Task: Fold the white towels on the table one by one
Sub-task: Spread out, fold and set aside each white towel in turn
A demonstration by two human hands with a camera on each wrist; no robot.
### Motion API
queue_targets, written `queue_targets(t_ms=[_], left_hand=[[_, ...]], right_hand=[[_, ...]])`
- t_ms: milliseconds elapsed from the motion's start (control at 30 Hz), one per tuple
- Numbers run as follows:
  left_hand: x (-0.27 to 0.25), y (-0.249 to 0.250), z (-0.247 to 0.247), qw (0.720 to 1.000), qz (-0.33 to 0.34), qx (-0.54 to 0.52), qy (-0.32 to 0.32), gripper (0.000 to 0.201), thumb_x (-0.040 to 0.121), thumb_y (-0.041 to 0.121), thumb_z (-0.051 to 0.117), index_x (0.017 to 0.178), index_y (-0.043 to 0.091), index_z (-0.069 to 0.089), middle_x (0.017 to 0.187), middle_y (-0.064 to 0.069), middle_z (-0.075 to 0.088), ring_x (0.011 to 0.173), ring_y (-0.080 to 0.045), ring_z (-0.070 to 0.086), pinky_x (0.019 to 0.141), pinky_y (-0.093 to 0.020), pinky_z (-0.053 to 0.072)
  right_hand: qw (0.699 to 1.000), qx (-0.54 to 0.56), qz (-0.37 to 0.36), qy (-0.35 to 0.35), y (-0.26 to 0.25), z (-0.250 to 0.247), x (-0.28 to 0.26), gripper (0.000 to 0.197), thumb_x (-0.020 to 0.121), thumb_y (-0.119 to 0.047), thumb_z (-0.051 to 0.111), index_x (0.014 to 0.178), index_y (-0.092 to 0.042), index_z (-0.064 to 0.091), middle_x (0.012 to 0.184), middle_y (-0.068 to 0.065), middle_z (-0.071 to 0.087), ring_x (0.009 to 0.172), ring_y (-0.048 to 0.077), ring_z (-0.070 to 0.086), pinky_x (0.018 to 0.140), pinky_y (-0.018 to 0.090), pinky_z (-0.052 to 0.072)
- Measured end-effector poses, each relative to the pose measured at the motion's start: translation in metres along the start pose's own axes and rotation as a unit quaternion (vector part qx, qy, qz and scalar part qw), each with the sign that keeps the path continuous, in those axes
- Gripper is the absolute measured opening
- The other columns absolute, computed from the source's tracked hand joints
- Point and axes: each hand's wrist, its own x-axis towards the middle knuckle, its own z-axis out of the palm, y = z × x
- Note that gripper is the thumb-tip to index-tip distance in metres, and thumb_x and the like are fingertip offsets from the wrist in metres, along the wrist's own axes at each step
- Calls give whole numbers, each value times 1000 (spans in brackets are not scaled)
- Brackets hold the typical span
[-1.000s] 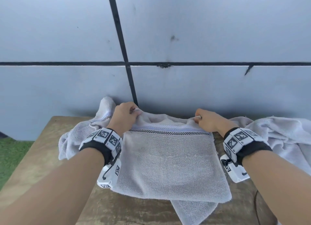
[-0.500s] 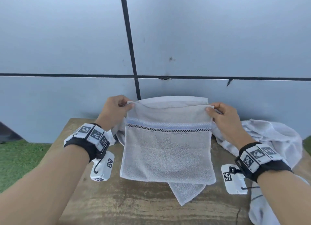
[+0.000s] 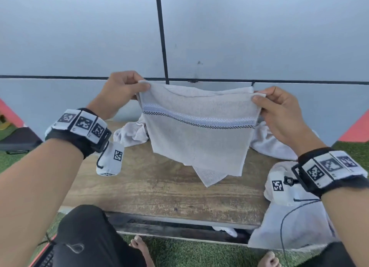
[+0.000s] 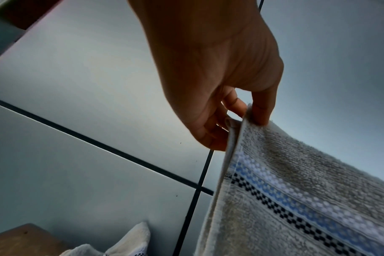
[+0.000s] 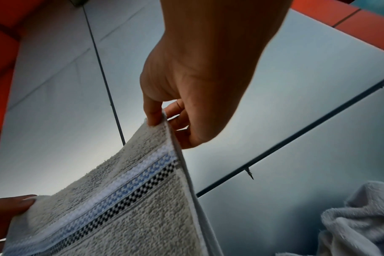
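Note:
A white towel with a blue and black checked stripe hangs doubled in the air above the wooden table. My left hand pinches its top left corner between thumb and fingers. My right hand pinches the top right corner the same way. The left wrist view shows the thumb on the front of the towel and the fingers behind. In the right wrist view the towel stretches from my right hand's pinch to my left thumb. A lower corner of the back layer hangs below the front layer.
More white towels lie crumpled at the table's back left and back right, and one hangs over the front right corner. A grey panelled wall stands right behind the table. Green turf and my bare feet are below.
Both hands have lifted the towel off the table and up in front of the wall, so that it hangs free. The view has tilted down to show the table's front edge.

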Motion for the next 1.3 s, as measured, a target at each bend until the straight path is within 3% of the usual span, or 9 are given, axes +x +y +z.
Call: queue_targets(t_ms=[133,233,400,500,633,900,1067,1167,1300], left_hand=[[-29,-8,4,999,-28,-13,-9,16,88,8,72,76,13,64,79,-7,65,71,-16,61,66,-27,54],[-60,-49,20,989,-127,68,-46,15,88,13,72,76,11,64,77,-8,61,71,-17,57,67,-30,50],[-113,-124,57,892,-191,375,-167,11,84,18,67,76,16,59,77,3,57,80,-19,57,65,-28,41],[-137,-128,90,934,-96,319,-130,17,86,25,69,102,22,64,103,5,63,100,-16,58,83,-32,45],[-160,-91,149,965,-5,171,-198,15,90,31,71,104,29,66,107,12,64,97,-8,57,80,-21,44],[-164,-95,190,985,-53,56,-157,18,81,29,79,91,25,64,96,12,69,91,-5,65,77,-27,53],[-163,-93,198,988,-80,9,-130,13,81,23,82,84,18,70,88,6,75,84,-8,70,82,-36,59],[-161,-93,202,988,-85,-18,-128,12,81,20,81,81,19,70,89,2,77,86,-14,73,85,-44,59],[-160,-88,205,987,-75,-26,-141,13,82,13,79,80,16,67,89,2,77,84,-12,73,86,-39,59]], right_hand=[[999,-30,38,9,4,-1,-26,20,92,-2,66,78,-16,64,72,-2,69,68,15,61,64,27,54],[989,-93,114,-2,41,-2,-59,14,91,-2,68,82,-12,62,81,4,69,80,20,62,77,37,50],[958,-234,155,-58,102,8,-120,10,88,-14,76,86,-7,69,87,7,75,81,18,70,77,30,54],[956,-250,137,-64,113,24,-136,11,89,-17,74,85,-9,68,85,8,73,70,12,62,66,21,49],[963,-231,111,-86,111,45,-143,5,88,-17,76,86,-16,71,80,0,73,67,6,63,62,17,46],[965,-205,121,-109,102,52,-150,2,87,-19,76,89,-18,75,84,1,76,80,22,71,75,35,56],[969,-132,195,-78,99,51,-148,15,97,-24,63,92,-15,74,92,2,75,72,1,62,73,26,47],[964,-100,245,-21,102,51,-143,15,97,-26,60,95,-15,71,92,1,75,86,14,66,81,36,52],[953,-169,249,-32,101,50,-140,18,92,-28,69,100,-12,69,86,-2,65,74,8,56,65,22,41]])
